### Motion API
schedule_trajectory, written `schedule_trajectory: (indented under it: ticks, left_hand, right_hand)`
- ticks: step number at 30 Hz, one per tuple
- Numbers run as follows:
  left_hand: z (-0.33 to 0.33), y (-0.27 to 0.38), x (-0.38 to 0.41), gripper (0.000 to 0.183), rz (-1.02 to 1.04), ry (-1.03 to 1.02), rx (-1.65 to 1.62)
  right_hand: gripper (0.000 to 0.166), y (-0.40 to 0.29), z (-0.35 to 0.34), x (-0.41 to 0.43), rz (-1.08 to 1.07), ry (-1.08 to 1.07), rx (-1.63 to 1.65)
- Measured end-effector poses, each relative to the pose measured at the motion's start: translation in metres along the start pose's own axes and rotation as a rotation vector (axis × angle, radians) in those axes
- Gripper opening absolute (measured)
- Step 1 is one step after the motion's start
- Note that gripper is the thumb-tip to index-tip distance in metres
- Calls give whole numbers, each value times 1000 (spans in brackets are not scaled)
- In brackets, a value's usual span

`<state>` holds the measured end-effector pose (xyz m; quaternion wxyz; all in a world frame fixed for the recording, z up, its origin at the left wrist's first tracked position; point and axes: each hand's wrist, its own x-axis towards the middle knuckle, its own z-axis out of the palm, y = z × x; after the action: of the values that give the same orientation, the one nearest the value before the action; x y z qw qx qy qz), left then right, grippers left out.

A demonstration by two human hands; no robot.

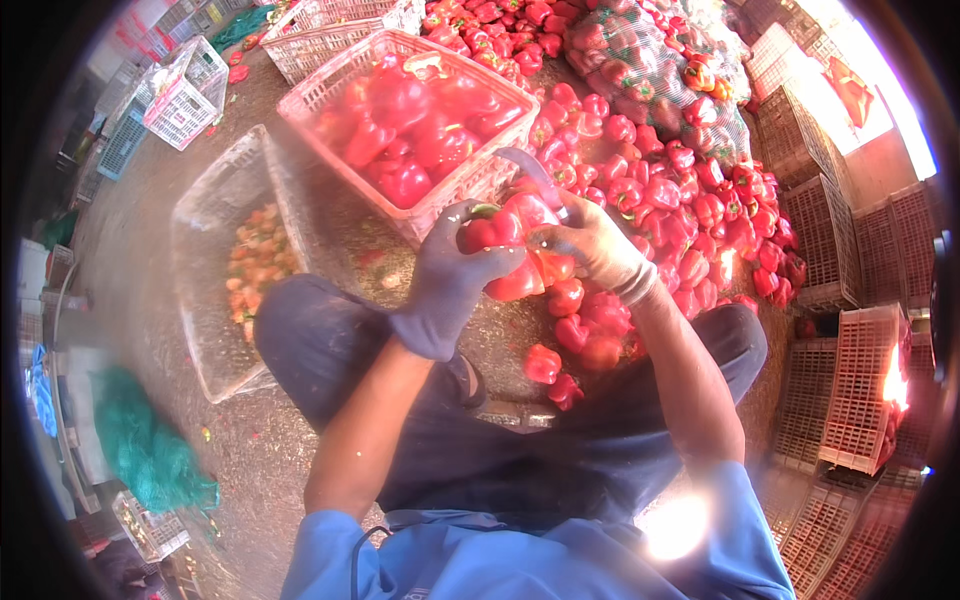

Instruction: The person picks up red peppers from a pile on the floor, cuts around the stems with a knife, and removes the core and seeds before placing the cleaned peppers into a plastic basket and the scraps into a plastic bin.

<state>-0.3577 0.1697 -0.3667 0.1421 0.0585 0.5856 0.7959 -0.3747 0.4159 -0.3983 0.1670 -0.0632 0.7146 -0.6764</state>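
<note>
My left hand, in a grey-purple knit glove, grips a red bell pepper with its green stem towards the upper left. In my gloved right hand is a knife with a curved blade, the blade pointing up and away to the left. The right fingers also touch the pepper's right side. An orange-red surface shows beneath them; whether it is a cut part of this pepper, I cannot tell. Just beyond the left hand stands a pink plastic crate full of red bell peppers.
A large pile of red bell peppers spreads over the ground at right. Filled mesh sacks stand behind it. At left is a pale crate of small orange pieces. Green netting lies lower left; stacked crates line the right.
</note>
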Motion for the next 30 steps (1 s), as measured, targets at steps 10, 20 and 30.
schedule_trajectory:
  ticks: [10,20,30]
  left_hand:
    - [-6,3,-4,54,-79,-114,-375]
    - [-1,-4,-15,74,509,-175,508]
    - [17,-7,-14,74,411,44,247]
  right_hand:
    - [63,8,-9,-14,13,-19,539]
    - [30,24,19,-3,-69,100,861]
    - [38,-14,-4,43,-424,419,-255]
